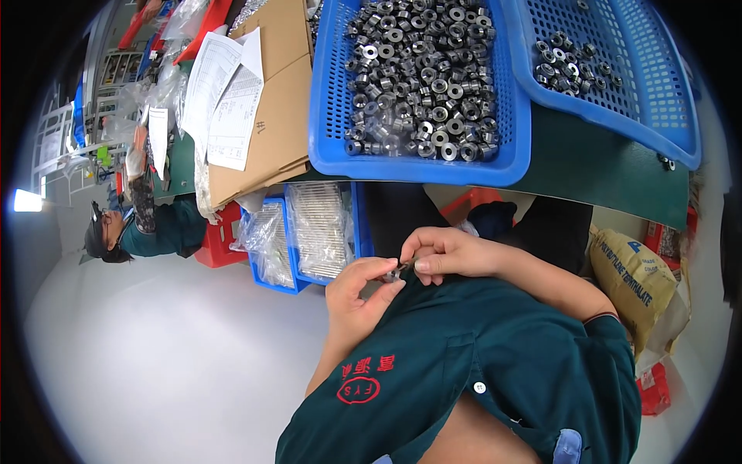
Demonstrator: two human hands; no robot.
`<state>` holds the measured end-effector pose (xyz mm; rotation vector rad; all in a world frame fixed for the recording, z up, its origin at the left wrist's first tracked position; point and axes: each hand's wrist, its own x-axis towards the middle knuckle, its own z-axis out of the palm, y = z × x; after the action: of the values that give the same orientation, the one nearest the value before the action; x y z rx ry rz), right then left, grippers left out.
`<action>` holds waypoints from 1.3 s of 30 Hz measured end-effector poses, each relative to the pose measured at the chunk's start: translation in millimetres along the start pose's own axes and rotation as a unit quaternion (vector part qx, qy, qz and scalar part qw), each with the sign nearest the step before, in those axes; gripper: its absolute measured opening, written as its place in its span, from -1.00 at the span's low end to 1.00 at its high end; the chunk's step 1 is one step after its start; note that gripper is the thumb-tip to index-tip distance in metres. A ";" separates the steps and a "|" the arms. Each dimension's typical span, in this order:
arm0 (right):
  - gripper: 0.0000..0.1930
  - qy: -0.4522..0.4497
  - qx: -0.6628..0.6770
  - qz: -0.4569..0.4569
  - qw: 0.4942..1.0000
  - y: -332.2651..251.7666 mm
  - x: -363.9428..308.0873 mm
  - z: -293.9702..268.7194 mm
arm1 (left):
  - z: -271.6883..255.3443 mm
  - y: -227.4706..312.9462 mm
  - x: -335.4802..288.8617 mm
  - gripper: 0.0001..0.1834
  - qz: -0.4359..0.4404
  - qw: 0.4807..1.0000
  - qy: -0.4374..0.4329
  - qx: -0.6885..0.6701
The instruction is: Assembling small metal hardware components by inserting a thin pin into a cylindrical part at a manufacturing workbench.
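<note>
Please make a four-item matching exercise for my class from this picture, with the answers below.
1. Small metal part
2. Left blue basket
3. White papers
4. Yellow sack

A. Heaped with metal rings
B. Right side of the picture, below the green tabletop
C. At the fingertips of the left hand and right hand
D. Lying over brown cardboard

Pairs: 1-C; 2-A; 3-D; 4-B

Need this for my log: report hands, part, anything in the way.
Left hand pinching small part, right hand up against it. Part mostly covered by fingers. No obstruction seen at the hands.
</note>
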<state>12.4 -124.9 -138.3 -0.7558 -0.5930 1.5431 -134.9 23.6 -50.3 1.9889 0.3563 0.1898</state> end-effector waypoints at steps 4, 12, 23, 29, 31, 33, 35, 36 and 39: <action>-0.81 0.035 0.046 -0.033 0.998 -3.3 -2.9 0.2 | -2.7 4.1 0.6 -0.68 -0.128 0.982 0.004 -0.139; -0.82 0.140 -0.093 -0.050 0.984 -7.7 -4.9 10.3 | -6.5 2.4 1.1 -0.68 -0.151 0.959 -0.020 -0.240; -0.67 0.218 -0.519 -0.350 0.749 -26.4 -3.8 26.9 | 1.0 -8.4 4.0 -0.73 -0.146 0.966 0.002 -0.213; -0.70 0.228 -0.589 -0.418 0.653 -37.7 -5.6 34.3 | 7.2 -12.5 6.2 -0.72 -0.039 0.978 0.009 -0.206; -0.69 0.224 -0.597 -0.428 0.640 -38.8 -5.6 35.1 | 7.8 -17.3 5.6 -0.72 -0.018 0.977 0.009 -0.211; -0.67 0.232 -0.611 -0.428 0.624 -40.6 -6.9 35.0 | 8.4 -19.7 5.8 -0.71 0.001 0.976 0.009 -0.217; -0.67 0.237 -0.612 -0.425 0.624 -42.2 -7.9 34.7 | 9.1 -20.0 6.8 -0.71 0.012 0.975 0.001 -0.224; -0.68 0.241 -0.612 -0.421 0.624 -42.9 -8.7 34.4 | 10.6 -19.6 7.2 -0.71 0.014 0.974 0.002 -0.225; -0.70 0.258 -0.587 -0.399 0.656 -41.8 -10.2 32.7 | 13.6 -18.7 8.4 -0.73 0.023 0.974 0.018 -0.227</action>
<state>15.3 -128.4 -84.4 -1.5327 -1.2660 -0.0997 -126.1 22.2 -73.3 1.5443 0.2612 0.3080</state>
